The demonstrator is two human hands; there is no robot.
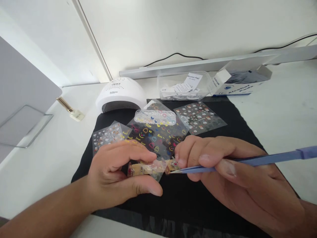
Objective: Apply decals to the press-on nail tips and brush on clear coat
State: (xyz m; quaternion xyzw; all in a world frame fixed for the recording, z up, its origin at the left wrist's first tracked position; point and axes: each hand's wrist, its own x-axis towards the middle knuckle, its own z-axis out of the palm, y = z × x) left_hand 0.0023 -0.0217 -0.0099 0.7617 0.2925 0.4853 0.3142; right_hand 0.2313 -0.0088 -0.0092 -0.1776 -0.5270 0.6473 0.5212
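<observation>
My left hand (121, 168) pinches a clear strip (146, 168) with a yellowish band and small coloured decorations; I cannot tell its exact kind. In my right hand (220, 172) are blue tweezers (257, 160), held like a pen. Their pale tip meets a small brownish piece at the strip's right part, and the right fingertips are close by that end. Behind the hands lies a transparent sticker sheet (158, 137) with coloured ghosts, hearts and smiley faces. A clear oblong case (155, 117) rests on top of it.
More sticker sheets (200, 117) lie on the black cloth (198, 201). A white nail lamp (121, 94), a clear tub (165, 81) of alcohol pads and an open alcohol pad box (239, 82) stand at the back. Left of them is a gold-capped bottle (76, 115).
</observation>
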